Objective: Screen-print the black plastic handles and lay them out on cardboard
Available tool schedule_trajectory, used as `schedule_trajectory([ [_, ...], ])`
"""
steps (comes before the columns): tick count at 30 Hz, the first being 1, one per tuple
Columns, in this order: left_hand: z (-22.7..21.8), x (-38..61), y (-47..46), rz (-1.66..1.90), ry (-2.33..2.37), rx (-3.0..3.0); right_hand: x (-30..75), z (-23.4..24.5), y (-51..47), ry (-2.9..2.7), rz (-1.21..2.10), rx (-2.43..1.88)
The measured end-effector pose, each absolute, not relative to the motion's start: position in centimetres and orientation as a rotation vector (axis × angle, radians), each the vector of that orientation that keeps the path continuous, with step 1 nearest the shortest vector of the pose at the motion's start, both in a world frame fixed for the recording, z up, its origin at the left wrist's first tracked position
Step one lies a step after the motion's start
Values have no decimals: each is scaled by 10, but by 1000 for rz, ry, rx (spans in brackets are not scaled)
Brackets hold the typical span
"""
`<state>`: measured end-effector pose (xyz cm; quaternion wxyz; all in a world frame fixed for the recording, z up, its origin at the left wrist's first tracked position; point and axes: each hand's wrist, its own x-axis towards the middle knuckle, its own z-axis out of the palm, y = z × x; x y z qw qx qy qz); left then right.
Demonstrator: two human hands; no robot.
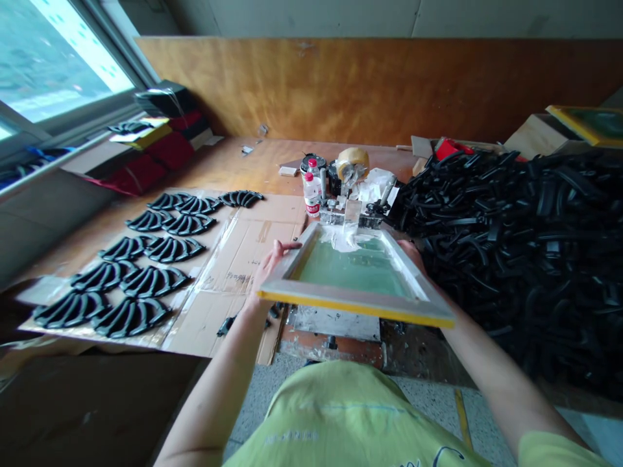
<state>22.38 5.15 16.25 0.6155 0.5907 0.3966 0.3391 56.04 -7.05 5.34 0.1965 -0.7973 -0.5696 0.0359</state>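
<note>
A screen printing frame (348, 297) with green mesh (350, 267) is in front of me, its near edge raised and lined with yellow. My left hand (271, 261) grips its left side, thumb near the rim and some fingers hidden. On the opposite side my right hand (413, 253) holds the rim, mostly covered by it. White ink (341, 242) lies thick at the far end of the mesh, below a pale upright blade (352, 215). Under the frame shows a metal plate (335, 323) on a printing jig.
Black fan-shaped parts (156, 280) lie in rows on cardboard (233, 259) at left. A large heap of black plastic pieces (525, 240) fills the right. Behind the jig stand red-capped bottles (312, 198) and a tape roll (353, 162). A wooden board (341, 91) closes the back.
</note>
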Motion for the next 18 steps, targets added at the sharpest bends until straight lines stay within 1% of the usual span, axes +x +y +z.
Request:
schedule_trajectory([
  [2,137,207,43,598,990,1320,572,68,-59,-1435,2,-2208],
  [4,107,198,36,499,1031,1295,567,81,-36,-1416,-92,-2068],
  [6,78,194,31,489,1071,1299,549,90,-7,-1554,-144,-1946],
  [9,44,196,30,498,1125,1331,519,94,29,-1785,-72,-2012],
  [13,26,196,34,475,1125,1345,493,82,25,-1964,55,-2143],
  [15,22,194,35,472,1128,1351,485,74,5,-2068,31,-2050],
  [18,20,193,35,486,1119,1343,481,72,-25,-2280,45,-1779],
])
